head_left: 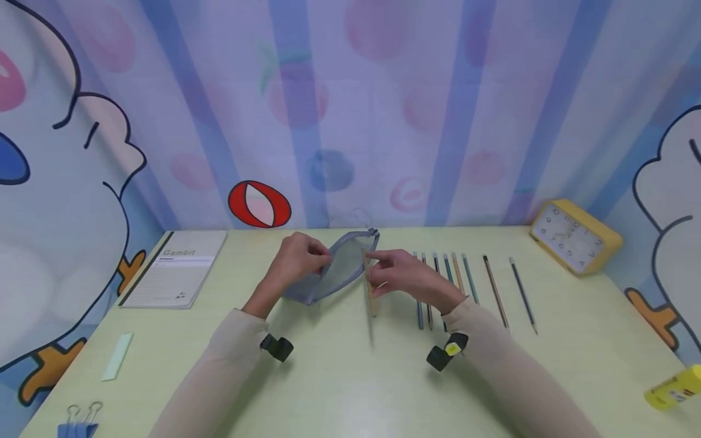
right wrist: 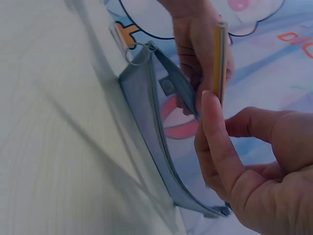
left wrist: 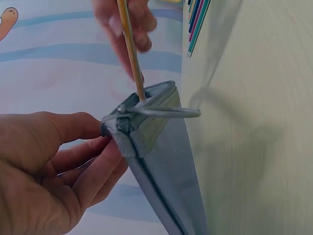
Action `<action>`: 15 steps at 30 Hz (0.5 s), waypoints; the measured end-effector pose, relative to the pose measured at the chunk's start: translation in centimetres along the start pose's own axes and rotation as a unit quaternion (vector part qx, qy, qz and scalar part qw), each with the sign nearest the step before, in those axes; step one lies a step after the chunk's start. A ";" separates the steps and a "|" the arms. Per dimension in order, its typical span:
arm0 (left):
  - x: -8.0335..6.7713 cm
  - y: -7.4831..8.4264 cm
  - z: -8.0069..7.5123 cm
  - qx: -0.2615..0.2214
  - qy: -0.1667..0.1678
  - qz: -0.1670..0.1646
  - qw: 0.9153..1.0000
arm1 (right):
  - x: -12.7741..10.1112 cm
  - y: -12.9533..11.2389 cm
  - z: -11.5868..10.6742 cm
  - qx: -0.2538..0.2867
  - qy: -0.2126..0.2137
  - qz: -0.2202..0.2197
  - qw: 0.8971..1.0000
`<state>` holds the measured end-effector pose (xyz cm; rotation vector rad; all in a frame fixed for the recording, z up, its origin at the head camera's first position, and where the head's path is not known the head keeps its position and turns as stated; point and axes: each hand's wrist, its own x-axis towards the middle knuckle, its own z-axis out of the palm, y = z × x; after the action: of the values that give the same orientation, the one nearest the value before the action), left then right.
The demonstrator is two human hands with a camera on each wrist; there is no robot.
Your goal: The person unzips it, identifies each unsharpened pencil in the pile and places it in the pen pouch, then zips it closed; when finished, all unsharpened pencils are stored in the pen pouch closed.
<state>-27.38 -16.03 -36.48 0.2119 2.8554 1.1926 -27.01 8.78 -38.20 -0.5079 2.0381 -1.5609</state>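
My left hand [head_left: 296, 261] pinches one edge of a grey-blue mesh zip pouch [head_left: 345, 264], whose mouth is spread apart above the table. Between the thumb and fingers of my right hand [head_left: 402, 275] is a yellow-tan pencil [head_left: 373, 304], held at the pouch's right side. In the left wrist view the far end of the pencil [left wrist: 129, 46] meets the pouch's opening, beside a zipper-pull ring [left wrist: 166, 113]. The right wrist view shows the near end of the pencil [right wrist: 220, 58] sticking out past my fingertips.
Several pencils [head_left: 470, 278] lie in a row right of my hands, partly behind my right wrist. A yellow clock [head_left: 572, 237] stands back right, a yellow glue stick [head_left: 675, 388] front right. Leftward lie a notebook [head_left: 170, 277], a pale green strip [head_left: 117, 357] and blue binder clips [head_left: 78, 430].
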 end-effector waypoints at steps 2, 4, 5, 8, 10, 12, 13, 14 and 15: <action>0.1 -0.1 0.2 -0.001 0.001 0.002 1.000 | 1.0 -0.2 0.7 0.001 0.007 0.004 1.000; 0.2 -0.1 0.2 0.001 0.001 0.000 1.000 | 2.0 -0.4 1.2 -0.005 0.014 0.005 1.000; 0.2 0.0 0.2 0.002 0.001 -0.003 1.000 | 2.4 -0.5 1.4 -0.011 0.018 0.006 1.000; 0.2 0.0 0.2 0.004 -0.001 -0.010 1.000 | 3.7 -0.6 1.7 -0.036 0.033 0.010 0.999; 0.2 0.0 0.1 0.004 -0.002 -0.012 1.000 | 4.5 -0.6 2.0 -0.063 0.056 0.018 0.996; 0.2 0.0 0.1 0.004 -0.002 -0.012 1.000 | 5.2 -0.6 2.4 -0.090 0.080 0.027 0.992; 0.2 0.0 0.1 0.004 -0.001 -0.012 1.000 | 5.5 -0.7 2.6 -0.104 0.093 0.034 0.990; 0.2 0.0 0.1 0.004 -0.001 -0.011 1.000 | 5.7 -0.9 2.8 -0.116 0.104 0.040 0.987; 0.2 0.0 0.1 0.004 -0.001 -0.010 1.000 | 5.9 -1.1 2.9 -0.126 0.115 0.047 0.984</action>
<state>-27.61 -15.94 -36.54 0.1856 2.8542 1.1770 -29.96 2.80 -38.80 -0.3279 2.4176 -1.3665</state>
